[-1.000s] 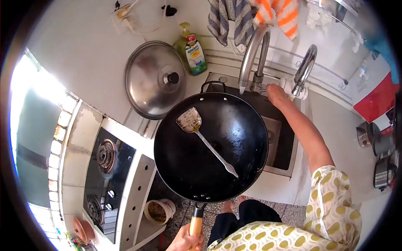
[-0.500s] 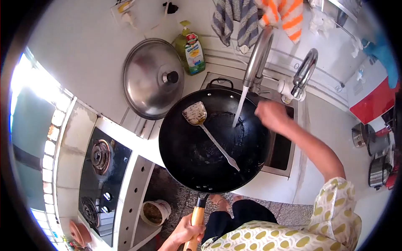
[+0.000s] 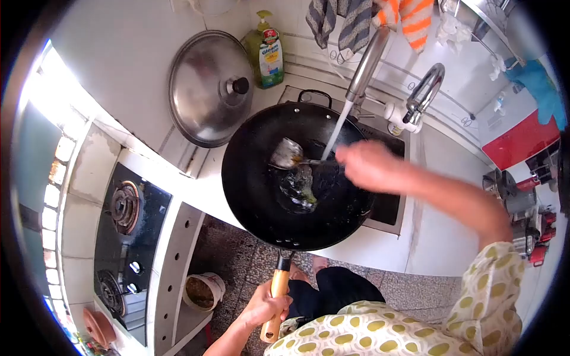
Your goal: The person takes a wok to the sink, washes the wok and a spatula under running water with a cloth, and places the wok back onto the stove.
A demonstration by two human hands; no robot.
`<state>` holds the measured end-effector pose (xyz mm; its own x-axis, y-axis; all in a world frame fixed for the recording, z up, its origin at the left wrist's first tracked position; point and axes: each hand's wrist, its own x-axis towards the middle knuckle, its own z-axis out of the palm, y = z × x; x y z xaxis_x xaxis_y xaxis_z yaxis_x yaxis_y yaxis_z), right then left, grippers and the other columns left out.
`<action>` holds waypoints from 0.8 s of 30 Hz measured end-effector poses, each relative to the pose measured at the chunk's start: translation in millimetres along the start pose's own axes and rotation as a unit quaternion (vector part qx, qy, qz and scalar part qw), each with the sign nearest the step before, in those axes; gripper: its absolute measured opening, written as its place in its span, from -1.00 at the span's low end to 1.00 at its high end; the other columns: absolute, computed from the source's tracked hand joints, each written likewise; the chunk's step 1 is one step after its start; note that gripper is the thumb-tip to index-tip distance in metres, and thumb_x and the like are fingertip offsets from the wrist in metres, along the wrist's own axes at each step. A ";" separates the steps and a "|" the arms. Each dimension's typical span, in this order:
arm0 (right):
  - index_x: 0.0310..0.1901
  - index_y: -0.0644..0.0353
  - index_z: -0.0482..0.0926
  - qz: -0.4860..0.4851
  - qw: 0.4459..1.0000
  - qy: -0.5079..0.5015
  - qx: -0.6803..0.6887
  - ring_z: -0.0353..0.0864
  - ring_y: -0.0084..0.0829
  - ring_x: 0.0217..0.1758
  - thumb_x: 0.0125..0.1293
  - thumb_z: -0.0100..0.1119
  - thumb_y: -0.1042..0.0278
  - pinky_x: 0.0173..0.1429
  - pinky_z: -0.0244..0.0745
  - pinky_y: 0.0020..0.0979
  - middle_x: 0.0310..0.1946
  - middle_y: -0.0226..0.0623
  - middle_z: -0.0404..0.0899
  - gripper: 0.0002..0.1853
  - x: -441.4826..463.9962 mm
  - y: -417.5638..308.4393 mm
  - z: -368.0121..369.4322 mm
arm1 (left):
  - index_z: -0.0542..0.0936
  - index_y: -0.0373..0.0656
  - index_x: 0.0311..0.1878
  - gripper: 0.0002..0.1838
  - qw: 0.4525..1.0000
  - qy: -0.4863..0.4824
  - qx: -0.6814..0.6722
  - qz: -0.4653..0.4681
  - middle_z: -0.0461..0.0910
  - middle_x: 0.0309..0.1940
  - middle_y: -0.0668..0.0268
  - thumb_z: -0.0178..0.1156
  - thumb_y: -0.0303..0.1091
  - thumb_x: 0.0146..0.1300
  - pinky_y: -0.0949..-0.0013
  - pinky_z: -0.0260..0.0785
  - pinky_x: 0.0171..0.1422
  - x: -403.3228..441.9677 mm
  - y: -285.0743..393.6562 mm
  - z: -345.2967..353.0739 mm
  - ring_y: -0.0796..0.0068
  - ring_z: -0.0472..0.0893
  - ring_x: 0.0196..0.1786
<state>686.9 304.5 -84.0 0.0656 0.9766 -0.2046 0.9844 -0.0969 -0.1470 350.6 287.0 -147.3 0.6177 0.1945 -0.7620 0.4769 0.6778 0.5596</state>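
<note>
Black round wok (image 3: 252, 184): it is located under the curved steel tap (image 3: 371, 64), partly above the grey metal sink (image 3: 389, 228) and the white counter (image 3: 371, 255); whether it is supported by the sink edge cannot be told.
Wooden handle (image 3: 272, 327): it is gripped by the left hand (image 3: 264, 307), with fingers closed around it.
Metal spatula (image 3: 287, 153): its end seems to be held in the narrow, closed right hand (image 3: 369, 167); the hand is blurred, so the exact grip cannot be told.
Water stream (image 3: 336, 132): it is directed down into the wok, just beside the right hand.
Holding the wok: the handle should be gripped firmly and the bowl held nearly level, so that water is not spilled over the edge.
Moving the spatula: the blade is best moved low along the curved bottom, with short and light strokes, and the stream should be let fall inside the rim.
Pointing of the wok: the wooden handle is pointed toward the person, slightly to the left; the black loop handle (image 3: 316, 92) is pointed away.
Long axis: it is laid from the far side to the near side, through both handles, with a small slant.
Things about it: a domed steel lid (image 3: 205, 89) and a green pump bottle (image 3: 270, 59) are placed beyond the wok, at the left.
</note>
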 end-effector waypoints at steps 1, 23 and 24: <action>-0.32 0.27 0.48 -0.021 0.999 -0.049 0.007 0.52 -0.02 -0.32 -0.02 -0.06 0.48 -0.19 0.42 -0.11 -0.45 0.02 0.51 -0.80 2.7 3.8 -31.4 | 0.30 -0.29 -0.24 -0.74 1.000 0.004 0.010 -0.002 0.37 -0.66 0.29 0.01 -0.57 -0.08 0.47 0.29 -0.55 2.2 -3.5 -1.1 0.52 0.40 -0.67; -0.35 0.27 0.47 0.046 0.975 -0.064 0.209 0.54 -0.18 -0.53 0.02 0.03 0.45 -0.39 0.40 -0.26 -0.62 -0.03 0.47 -0.86 -36.9 -41.5 18.2 | 0.31 -0.29 -0.31 -0.80 0.997 -0.040 -0.060 0.017 0.35 -0.67 0.31 0.04 -0.57 -0.06 0.49 0.25 -0.63 7.5 -11.7 -18.1 0.52 0.39 -0.73; -0.34 0.28 0.46 0.041 0.979 -0.017 0.201 0.55 -0.16 -0.50 0.03 0.03 0.44 -0.37 0.41 -0.24 -0.61 -0.02 0.47 -0.85 -31.9 -41.8 41.2 | 0.31 -0.29 -0.31 -0.80 0.998 -0.039 -0.048 0.015 0.36 -0.66 0.31 0.05 -0.56 -0.06 0.49 0.25 -0.63 5.6 -7.3 -16.2 0.53 0.39 -0.72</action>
<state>637.0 269.5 -111.2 0.1287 0.9561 -0.2632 0.8317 -0.2486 -0.4965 340.4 294.7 -161.0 0.6791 0.1624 -0.7159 0.3976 0.7385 0.5446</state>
